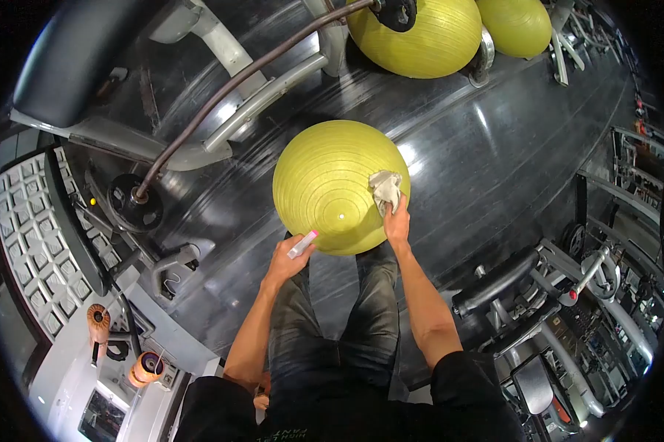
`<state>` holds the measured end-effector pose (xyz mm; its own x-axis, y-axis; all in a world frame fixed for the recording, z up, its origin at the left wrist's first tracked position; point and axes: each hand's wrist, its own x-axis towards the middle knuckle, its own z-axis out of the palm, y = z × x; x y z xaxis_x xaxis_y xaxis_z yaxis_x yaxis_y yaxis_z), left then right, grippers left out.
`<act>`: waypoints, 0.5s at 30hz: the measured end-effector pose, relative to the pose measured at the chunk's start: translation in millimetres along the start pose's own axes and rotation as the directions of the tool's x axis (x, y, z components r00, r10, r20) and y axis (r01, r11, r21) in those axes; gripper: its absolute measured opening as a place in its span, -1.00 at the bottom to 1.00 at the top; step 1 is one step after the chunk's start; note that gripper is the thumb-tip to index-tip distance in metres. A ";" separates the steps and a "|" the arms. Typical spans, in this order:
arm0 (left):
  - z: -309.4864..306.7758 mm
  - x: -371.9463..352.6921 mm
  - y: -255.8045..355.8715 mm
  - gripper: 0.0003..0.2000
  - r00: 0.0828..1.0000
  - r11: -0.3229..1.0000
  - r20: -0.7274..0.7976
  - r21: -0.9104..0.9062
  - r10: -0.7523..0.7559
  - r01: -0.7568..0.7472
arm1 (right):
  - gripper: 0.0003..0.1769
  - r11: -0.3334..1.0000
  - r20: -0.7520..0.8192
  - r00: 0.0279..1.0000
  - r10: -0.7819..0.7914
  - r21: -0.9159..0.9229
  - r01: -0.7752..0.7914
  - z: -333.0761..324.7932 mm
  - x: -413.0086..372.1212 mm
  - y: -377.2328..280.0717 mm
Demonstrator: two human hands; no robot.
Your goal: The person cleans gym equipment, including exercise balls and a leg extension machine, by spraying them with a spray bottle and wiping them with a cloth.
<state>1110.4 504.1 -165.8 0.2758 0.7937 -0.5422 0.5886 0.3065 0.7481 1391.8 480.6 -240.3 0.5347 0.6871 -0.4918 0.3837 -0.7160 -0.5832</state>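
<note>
A large yellow-green exercise ball [321, 173] is in front of my legs, with a small white plug facing up toward me. My right hand [397, 221] holds a crumpled beige cloth [385, 189] against the ball's right side. At the ball's lower left, my left hand [291, 258] is closed around a small whitish object with a pink tip [303, 244]; its fingers are beside the ball's edge, and whether they touch it I cannot tell.
Two more yellow-green balls [427, 44] [516, 26] sit at the top. A bench with a barbell [221, 92] stands at upper left, gym machines [553, 295] at right. White counter [67, 368] at lower left; dark floor [464, 169] around the ball.
</note>
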 end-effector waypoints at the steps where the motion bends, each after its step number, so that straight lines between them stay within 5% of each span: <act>1: -2.2 -1.2 0.3 -0.83 1.000 1.000 -0.001 0.002 -0.004 0.004 | -0.54 0.999 -0.007 1.000 -0.028 0.027 0.028 -0.7 -3.7 0.9; 3: -6.1 0.2 2.1 -0.83 0.998 0.992 0.052 0.121 -0.030 0.023 | -0.54 0.999 -0.008 1.000 -0.020 0.039 0.020 -2.5 -10.9 1.0; 15: -14.3 11.1 15.6 -0.84 0.998 0.998 -0.058 0.069 0.002 0.002 | -0.50 0.997 0.011 0.999 0.036 0.074 -0.036 -16.5 -18.3 -8.1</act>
<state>1111.7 525.2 -154.7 0.2326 0.8232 -0.5180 0.6405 0.2712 0.7185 1391.3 471.8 -215.9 0.5399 0.6624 -0.5194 0.3069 -0.7294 -0.6113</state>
